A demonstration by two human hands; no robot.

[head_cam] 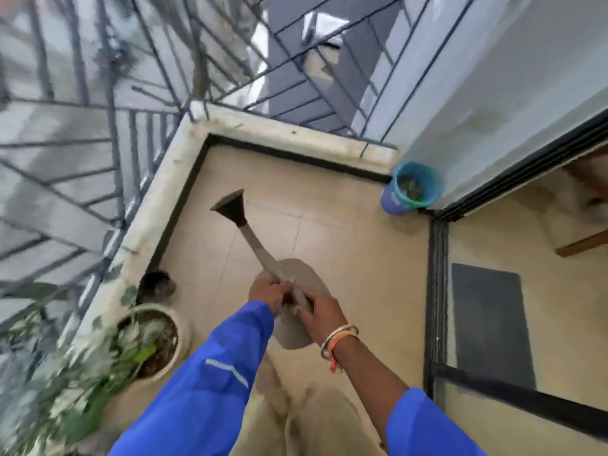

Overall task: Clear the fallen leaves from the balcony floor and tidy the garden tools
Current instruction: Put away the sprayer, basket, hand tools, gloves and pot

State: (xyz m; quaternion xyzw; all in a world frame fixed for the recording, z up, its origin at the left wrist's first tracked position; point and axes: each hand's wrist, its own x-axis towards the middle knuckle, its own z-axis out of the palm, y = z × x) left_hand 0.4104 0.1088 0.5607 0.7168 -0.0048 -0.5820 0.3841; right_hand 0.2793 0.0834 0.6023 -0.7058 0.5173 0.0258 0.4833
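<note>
A grey watering can [289,274] hangs over the beige balcony floor [345,232] in the middle of the view. Its long spout [255,240] points up and away, ending in a dark flared rose [232,205]. My left hand [268,292] grips the base of the spout. My right hand [320,312], with bangles on the wrist, holds the can's top just beside it. The can's body is partly hidden under both hands. A blue bucket [393,199] with leaf litter inside stands in the far right corner.
A white pot [182,327] with a leafy plant stands at the left edge, a small dark pot [156,284] behind it. A low white kerb [286,131] with a dark railing bounds the floor. The sliding door track [437,291] and a grey mat [490,324] lie right.
</note>
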